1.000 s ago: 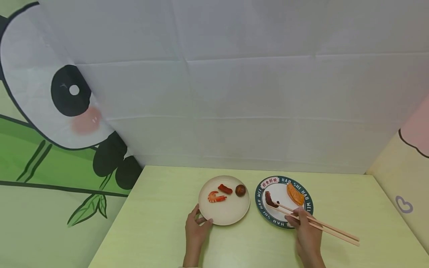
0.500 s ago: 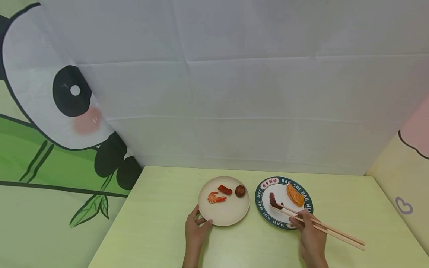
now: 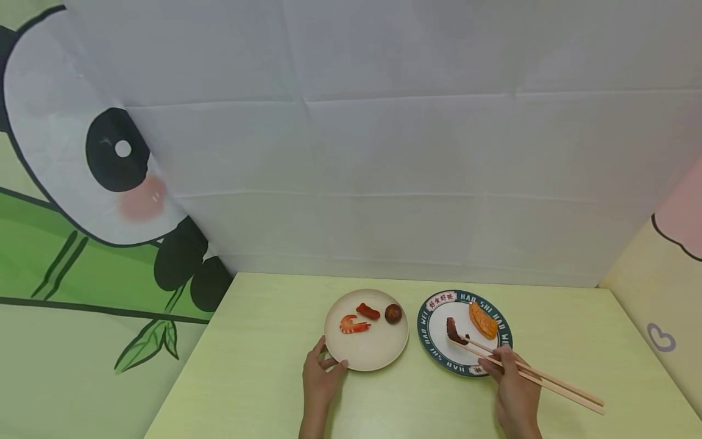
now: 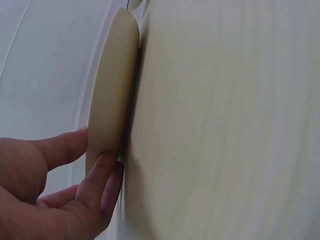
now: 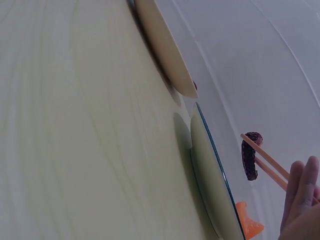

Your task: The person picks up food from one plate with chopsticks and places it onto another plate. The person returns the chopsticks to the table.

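Note:
My right hand grips a pair of wooden chopsticks. Pinched between their tips is a curved, bumpy, dark reddish-brown food piece, raised above the green-rimmed plate in the right wrist view. On that plate lies an orange, ridged food piece. My left hand holds the near left edge of a cream plate, fingers and thumb at its rim and outer side. The cream plate carries a shrimp, a small red food piece and a round brown one.
Both plates stand side by side on a pale yellow-green table, a narrow gap between them. A white cloth wall rises behind the table's back edge. Printed cartoon panels flank it on the left and right.
My right hand has drifted right and towards me, carrying the chopsticks and the dark food piece rightward over the green-rimmed plate. The left hand and both plates look unmoved.

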### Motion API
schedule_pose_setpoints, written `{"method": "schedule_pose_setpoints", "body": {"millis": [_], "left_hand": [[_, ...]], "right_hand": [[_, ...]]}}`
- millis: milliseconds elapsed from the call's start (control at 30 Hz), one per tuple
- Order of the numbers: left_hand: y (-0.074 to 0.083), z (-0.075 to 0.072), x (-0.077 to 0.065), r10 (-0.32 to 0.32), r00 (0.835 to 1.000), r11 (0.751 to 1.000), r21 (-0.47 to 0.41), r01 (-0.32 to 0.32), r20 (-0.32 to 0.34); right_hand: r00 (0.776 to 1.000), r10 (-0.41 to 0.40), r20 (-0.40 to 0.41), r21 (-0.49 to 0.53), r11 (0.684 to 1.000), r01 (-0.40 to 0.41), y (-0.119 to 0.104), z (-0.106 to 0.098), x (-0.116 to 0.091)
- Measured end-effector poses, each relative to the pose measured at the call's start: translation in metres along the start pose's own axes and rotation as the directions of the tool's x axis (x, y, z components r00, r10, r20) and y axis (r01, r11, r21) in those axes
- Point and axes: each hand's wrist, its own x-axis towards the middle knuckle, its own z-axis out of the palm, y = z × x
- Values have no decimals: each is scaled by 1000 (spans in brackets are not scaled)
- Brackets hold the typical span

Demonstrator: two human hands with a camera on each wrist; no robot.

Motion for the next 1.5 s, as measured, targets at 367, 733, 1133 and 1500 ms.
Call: {"method": "schedule_pose_setpoints", "body": {"millis": [367, 733, 1133, 1500], "left_hand": [[1, 0, 0, -4, 1000, 1000, 1, 4, 9], [2, 2, 1, -8, 1000, 1000, -6, 8, 6], [1, 1, -1, -3, 1000, 1000, -6, 3, 9], [-1, -1, 1, -7, 1000, 1000, -21, 7, 15]], "right_hand": [[999, -39, -16, 15, 999, 39, 1, -7, 6], [998, -54, -20, 29, 998, 55, -2, -12, 10], [1000, -4, -24, 92, 996, 6, -3, -21, 11], [998, -2, -68, -22, 1000, 0, 2, -26, 17]]}}
